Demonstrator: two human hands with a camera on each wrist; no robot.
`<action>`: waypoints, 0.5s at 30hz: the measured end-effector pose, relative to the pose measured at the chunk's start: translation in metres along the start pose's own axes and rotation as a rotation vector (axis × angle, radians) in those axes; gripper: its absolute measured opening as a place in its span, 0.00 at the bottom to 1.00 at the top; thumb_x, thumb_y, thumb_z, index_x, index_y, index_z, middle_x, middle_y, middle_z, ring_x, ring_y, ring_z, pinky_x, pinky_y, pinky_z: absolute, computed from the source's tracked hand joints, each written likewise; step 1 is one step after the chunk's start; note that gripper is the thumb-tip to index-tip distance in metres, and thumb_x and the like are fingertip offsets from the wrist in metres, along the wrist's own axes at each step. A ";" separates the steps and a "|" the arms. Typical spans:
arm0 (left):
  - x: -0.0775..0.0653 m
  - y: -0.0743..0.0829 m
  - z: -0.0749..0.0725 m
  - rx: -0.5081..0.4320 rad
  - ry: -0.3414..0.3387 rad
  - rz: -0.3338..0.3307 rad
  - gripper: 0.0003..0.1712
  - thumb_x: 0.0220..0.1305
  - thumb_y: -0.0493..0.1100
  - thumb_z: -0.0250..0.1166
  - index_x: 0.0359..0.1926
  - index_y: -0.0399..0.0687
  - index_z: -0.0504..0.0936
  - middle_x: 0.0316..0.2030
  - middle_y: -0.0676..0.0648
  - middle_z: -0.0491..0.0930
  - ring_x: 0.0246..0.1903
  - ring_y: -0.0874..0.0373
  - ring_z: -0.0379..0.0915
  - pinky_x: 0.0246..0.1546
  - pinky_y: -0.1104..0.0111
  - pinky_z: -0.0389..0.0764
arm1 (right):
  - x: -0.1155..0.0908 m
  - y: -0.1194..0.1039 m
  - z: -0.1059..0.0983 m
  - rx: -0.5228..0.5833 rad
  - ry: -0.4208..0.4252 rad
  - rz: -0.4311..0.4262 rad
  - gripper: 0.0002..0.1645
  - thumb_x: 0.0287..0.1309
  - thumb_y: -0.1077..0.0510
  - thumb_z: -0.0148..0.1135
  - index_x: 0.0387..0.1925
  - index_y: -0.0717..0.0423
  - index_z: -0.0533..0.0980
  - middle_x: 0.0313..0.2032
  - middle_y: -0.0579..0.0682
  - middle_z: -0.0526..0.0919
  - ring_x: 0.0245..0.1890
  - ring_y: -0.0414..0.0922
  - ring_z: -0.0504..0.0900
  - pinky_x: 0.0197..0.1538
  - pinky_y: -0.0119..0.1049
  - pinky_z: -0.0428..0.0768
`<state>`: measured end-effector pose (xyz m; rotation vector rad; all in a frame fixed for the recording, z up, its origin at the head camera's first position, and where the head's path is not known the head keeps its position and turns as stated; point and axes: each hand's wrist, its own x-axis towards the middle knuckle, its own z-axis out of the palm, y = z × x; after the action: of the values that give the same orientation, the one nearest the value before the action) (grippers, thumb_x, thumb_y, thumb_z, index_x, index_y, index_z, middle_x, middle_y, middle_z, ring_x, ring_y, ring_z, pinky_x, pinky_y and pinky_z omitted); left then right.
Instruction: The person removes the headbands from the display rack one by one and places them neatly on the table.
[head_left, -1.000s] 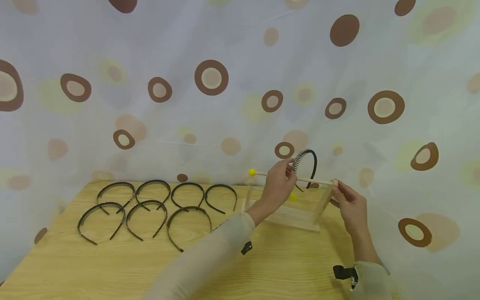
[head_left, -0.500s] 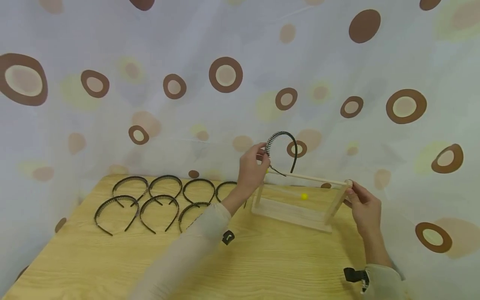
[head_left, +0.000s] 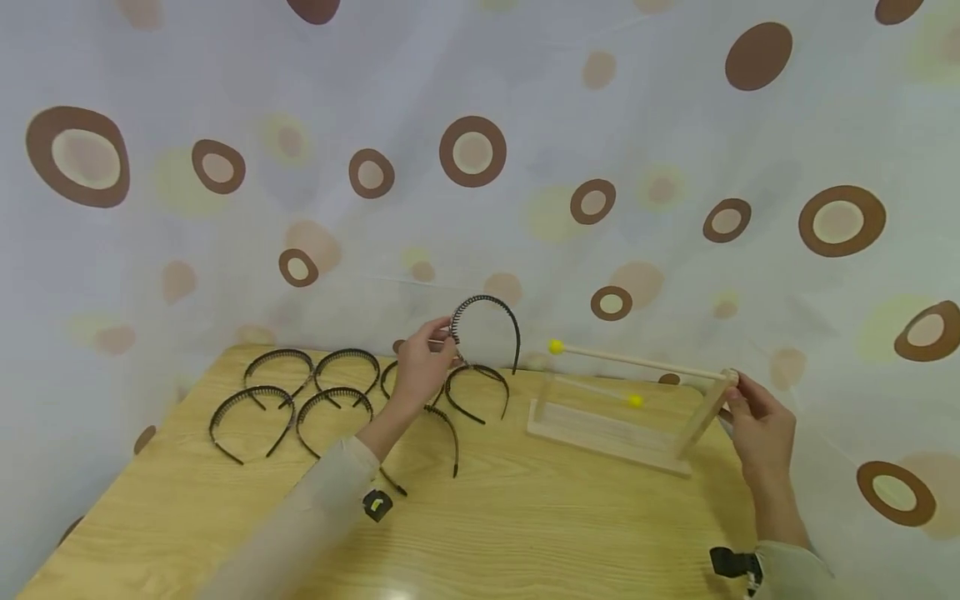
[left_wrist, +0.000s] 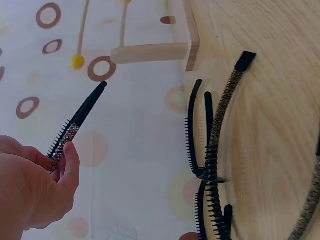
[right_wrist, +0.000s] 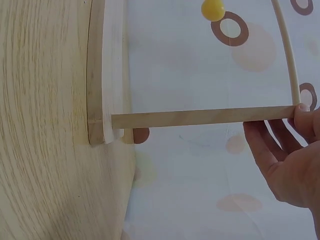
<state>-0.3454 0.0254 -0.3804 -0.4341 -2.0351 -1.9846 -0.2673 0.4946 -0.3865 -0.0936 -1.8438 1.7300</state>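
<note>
My left hand (head_left: 423,367) pinches a black toothed headband (head_left: 487,300) by one side, raised above the table at the back. In the left wrist view, thumb and fingers of the left hand (left_wrist: 37,185) grip its glittery section (left_wrist: 67,140). My right hand (head_left: 763,429) holds the top of the right post (head_left: 705,417) of a pale wooden rack (head_left: 607,440). The rack's upper rod (head_left: 637,361) ends in a yellow ball (head_left: 556,347), and nothing hangs on that rod. In the right wrist view, the fingers of the right hand (right_wrist: 290,165) lie under the post (right_wrist: 200,118).
Several dark headbands lie in two rows on the left of the wooden table (head_left: 525,533), including a front-left headband (head_left: 251,390) and a rear one (head_left: 347,353). A second yellow ball (head_left: 636,401) shows on a lower rod. A spotted curtain (head_left: 525,100) hangs behind the table.
My left hand has carried the headband leftward, off and away from the rack's upper rod, to over the other headbands. The right hand keeps its hold on the rack; the head view has shifted.
</note>
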 end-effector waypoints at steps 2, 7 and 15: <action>-0.003 -0.005 -0.005 -0.002 -0.030 -0.050 0.23 0.73 0.33 0.56 0.67 0.37 0.74 0.47 0.38 0.78 0.40 0.44 0.82 0.42 0.55 0.85 | 0.001 -0.001 -0.005 -0.007 0.008 0.004 0.28 0.70 0.61 0.61 0.68 0.66 0.71 0.52 0.43 0.83 0.45 0.33 0.83 0.46 0.30 0.80; -0.012 -0.020 -0.006 0.027 -0.166 -0.149 0.23 0.73 0.31 0.55 0.67 0.33 0.73 0.48 0.37 0.76 0.43 0.44 0.79 0.42 0.61 0.85 | 0.004 -0.004 -0.013 -0.007 0.082 0.024 0.26 0.70 0.63 0.60 0.66 0.66 0.73 0.49 0.42 0.84 0.45 0.34 0.83 0.45 0.28 0.80; -0.020 -0.035 0.005 0.149 -0.318 -0.233 0.23 0.73 0.31 0.55 0.67 0.33 0.73 0.45 0.39 0.78 0.37 0.48 0.81 0.42 0.57 0.85 | 0.006 -0.010 -0.011 0.004 0.177 0.031 0.24 0.70 0.67 0.60 0.66 0.56 0.77 0.54 0.49 0.80 0.47 0.38 0.82 0.44 0.26 0.81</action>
<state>-0.3406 0.0290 -0.4200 -0.5293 -2.5126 -1.9751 -0.2635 0.5060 -0.3750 -0.2666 -1.7183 1.6894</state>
